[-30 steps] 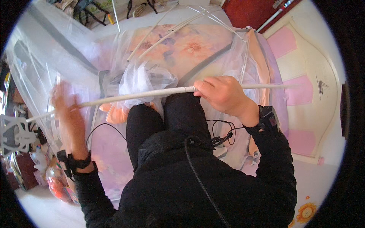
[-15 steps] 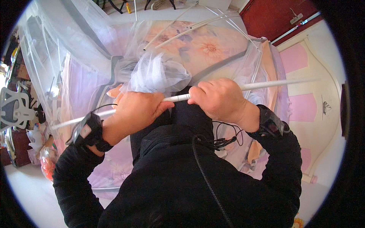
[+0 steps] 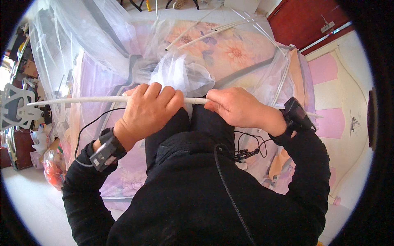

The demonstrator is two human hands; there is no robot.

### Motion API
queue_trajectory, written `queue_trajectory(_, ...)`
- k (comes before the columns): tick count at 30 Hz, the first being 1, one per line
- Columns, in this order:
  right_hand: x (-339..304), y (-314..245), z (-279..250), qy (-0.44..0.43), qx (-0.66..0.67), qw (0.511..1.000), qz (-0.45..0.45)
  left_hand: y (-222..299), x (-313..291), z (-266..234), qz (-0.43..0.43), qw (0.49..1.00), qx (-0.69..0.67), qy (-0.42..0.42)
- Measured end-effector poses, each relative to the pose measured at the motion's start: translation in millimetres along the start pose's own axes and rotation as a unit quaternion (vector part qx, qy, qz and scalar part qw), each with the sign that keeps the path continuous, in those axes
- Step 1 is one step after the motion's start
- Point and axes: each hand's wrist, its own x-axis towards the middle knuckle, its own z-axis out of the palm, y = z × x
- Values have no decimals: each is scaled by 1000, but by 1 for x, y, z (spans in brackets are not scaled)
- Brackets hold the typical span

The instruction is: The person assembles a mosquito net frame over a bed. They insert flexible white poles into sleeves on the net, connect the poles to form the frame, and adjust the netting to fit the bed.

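Observation:
My left hand (image 3: pixel 152 107) is closed around a thin white pole (image 3: pixel 78 100) held crosswise over my lap. The pole's far left end reaches past the bed's edge, and a joint-like line shows between my hands. My right hand (image 3: pixel 242 107) grips the same pole just right of that line. Its right part runs hidden behind my wrist, and a tip shows beyond it. Bunched white mesh netting (image 3: pixel 174 76) with grey trim lies just beyond my hands on the bed.
The bed (image 3: pixel 236 53) carries a floral sheet, with several loose white poles (image 3: pixel 221 28) across its far side. A white and pink headboard (image 3: pixel 349 110) stands right. Netting (image 3: pixel 49 53) hangs at left, near a grey-white chair (image 3: pixel 18 108). Black cables (image 3: pixel 254 143) lie beside my lap.
The pole has swung: its left end has risen and its right end has dropped. My left hand has moved slightly up and turned knuckles-up. Both hands still grip the pole.

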Motion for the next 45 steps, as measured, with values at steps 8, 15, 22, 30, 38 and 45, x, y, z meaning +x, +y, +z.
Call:
queue_trajectory(8,-2,-12,-3,18,-171,984,-45,5,4,-19,-66,984,-80,-143)
queue_trajectory(15,-2,-11,-12,77,-359,913,-176,-10,13,-31,-276,704,-521,-396)
queue_trajectory(22,-4,-16,-18,53,-253,965,-37,2,11,-22,-161,964,-139,-162)
queue_trajectory(30,-11,-19,-8,73,-184,979,-47,-1,9,-35,-84,973,-93,-193)
queue_trajectory(38,-4,-5,-17,90,-331,933,-105,-5,6,-18,-238,901,-272,-238)
queue_trajectory(45,-5,2,-10,115,-290,946,-92,-16,-9,-20,-170,943,-253,-135)
